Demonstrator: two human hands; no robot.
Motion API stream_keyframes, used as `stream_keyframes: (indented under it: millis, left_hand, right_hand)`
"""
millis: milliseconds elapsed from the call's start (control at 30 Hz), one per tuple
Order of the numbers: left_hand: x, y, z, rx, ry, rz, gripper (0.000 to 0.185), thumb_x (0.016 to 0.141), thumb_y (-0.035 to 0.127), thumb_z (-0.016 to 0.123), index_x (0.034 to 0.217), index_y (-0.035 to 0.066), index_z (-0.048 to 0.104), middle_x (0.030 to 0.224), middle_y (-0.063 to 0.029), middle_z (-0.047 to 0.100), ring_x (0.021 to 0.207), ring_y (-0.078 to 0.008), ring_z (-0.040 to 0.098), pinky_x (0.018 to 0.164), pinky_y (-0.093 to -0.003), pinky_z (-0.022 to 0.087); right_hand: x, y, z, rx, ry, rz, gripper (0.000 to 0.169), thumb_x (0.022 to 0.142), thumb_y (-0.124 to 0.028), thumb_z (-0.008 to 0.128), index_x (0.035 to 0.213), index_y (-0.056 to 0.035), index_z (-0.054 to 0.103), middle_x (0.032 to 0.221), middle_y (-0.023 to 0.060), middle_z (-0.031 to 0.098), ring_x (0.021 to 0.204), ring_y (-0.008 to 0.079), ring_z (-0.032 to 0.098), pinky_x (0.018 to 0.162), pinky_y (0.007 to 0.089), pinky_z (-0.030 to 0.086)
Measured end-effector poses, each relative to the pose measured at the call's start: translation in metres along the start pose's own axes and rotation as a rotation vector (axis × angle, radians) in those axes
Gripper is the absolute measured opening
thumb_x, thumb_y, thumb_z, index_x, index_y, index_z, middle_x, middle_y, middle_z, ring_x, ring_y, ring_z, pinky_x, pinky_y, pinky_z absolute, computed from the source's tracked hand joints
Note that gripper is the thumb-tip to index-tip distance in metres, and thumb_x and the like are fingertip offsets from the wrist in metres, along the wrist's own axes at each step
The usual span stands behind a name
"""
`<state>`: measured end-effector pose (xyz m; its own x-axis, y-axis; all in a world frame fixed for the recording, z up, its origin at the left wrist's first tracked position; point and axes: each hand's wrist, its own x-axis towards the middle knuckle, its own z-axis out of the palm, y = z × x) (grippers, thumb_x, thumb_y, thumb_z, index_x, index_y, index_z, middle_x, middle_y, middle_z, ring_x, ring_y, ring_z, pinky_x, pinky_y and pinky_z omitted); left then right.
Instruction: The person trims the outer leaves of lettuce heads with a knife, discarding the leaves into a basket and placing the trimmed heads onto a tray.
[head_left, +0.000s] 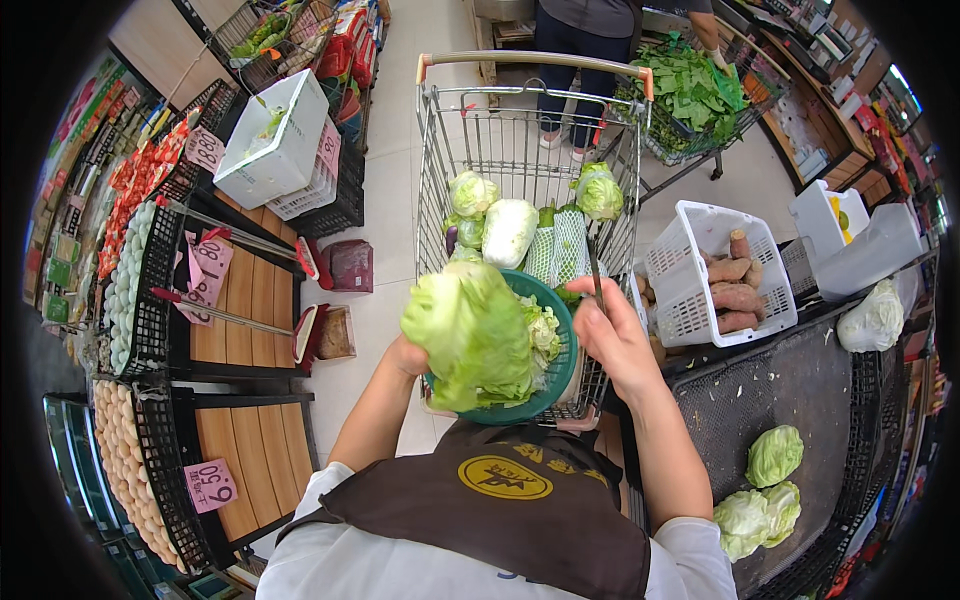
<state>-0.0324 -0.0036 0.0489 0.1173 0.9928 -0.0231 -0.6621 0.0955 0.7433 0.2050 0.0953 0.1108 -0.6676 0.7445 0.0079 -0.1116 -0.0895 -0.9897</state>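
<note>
A head of green lettuce or cabbage (469, 330), slightly blurred, is in my left hand (410, 355), raised over a green plastic basin (562, 367). Leaf trimmings (541, 330) lie in the basin, at the near end of a metal shopping cart (534, 56). To the basin's right, my right hand (611, 330) grips a thin dark knife (595, 266), its blade pointing away from me. Beyond the basin the cart holds a napa cabbage (510, 232), two wrapped green heads (474, 193) and long green vegetables in white foam netting (570, 238).
A white crate of sweet potatoes (675, 259) stands right of the cart. Several green heads (775, 455) lie on a dark mesh display (795, 382). Black egg crates (161, 442) line the left. A person (589, 45) stands beyond the cart, beside another cart of leafy greens (686, 90).
</note>
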Motion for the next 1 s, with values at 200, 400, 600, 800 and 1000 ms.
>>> stream_keyframes:
  millis: [200,400,600,800,1000]
  left_hand:
    - [-0.013,0.016,0.038,0.978,-0.042,0.209,0.122,0.036,0.012,0.089,0.135,0.007,0.017,0.124,-0.0098,0.039,0.116,-0.0220,0.043,0.098,-0.0359,0.036]
    - [-0.024,0.002,0.048,1.100,0.021,0.238,0.106,0.037,0.025,0.085,0.126,0.005,0.031,0.121,-0.0140,0.041,0.112,-0.0296,0.043,0.096,-0.0383,0.035]
    - [-0.043,-0.013,0.052,1.099,-0.028,0.145,0.105,0.035,0.025,0.083,0.124,0.006,0.033,0.121,-0.0139,0.041,0.115,-0.0326,0.040,0.098,-0.0398,0.031]
    - [-0.054,-0.024,0.059,1.084,-0.049,0.137,0.104,0.034,0.023,0.083,0.123,0.007,0.032,0.121,-0.0134,0.041,0.115,-0.0332,0.039,0.099,-0.0410,0.029]
    - [-0.059,-0.035,0.059,1.038,-0.090,0.081,0.105,0.035,0.023,0.083,0.124,0.006,0.031,0.121,-0.0145,0.041,0.113,-0.0333,0.040,0.098,-0.0408,0.029]
  right_hand:
    - [-0.044,-0.029,0.021,-0.682,0.022,-0.201,0.032,0.086,-0.027,0.056,0.100,-0.0031,0.040,0.069,0.0120,0.054,0.057,0.0288,0.056,0.053,0.0366,0.044]
    - [-0.059,-0.019,0.036,-0.814,-0.146,-0.252,0.034,0.082,-0.030,0.061,0.091,-0.0040,0.042,0.062,0.0118,0.053,0.055,0.0309,0.056,0.050,0.0384,0.044]
    - [-0.075,-0.011,0.031,-0.751,-0.127,-0.123,0.032,0.081,-0.031,0.063,0.088,-0.0052,0.045,0.062,0.0113,0.055,0.054,0.0301,0.057,0.050,0.0371,0.044]
    - [-0.091,-0.007,0.033,-0.672,-0.121,-0.035,0.035,0.080,-0.033,0.065,0.087,-0.0053,0.045,0.060,0.0099,0.054,0.054,0.0291,0.058,0.049,0.0360,0.044]
    - [-0.101,-0.005,0.028,-0.704,-0.149,0.068,0.036,0.079,-0.035,0.065,0.086,-0.0062,0.045,0.059,0.0097,0.055,0.051,0.0294,0.058,0.047,0.0363,0.044]
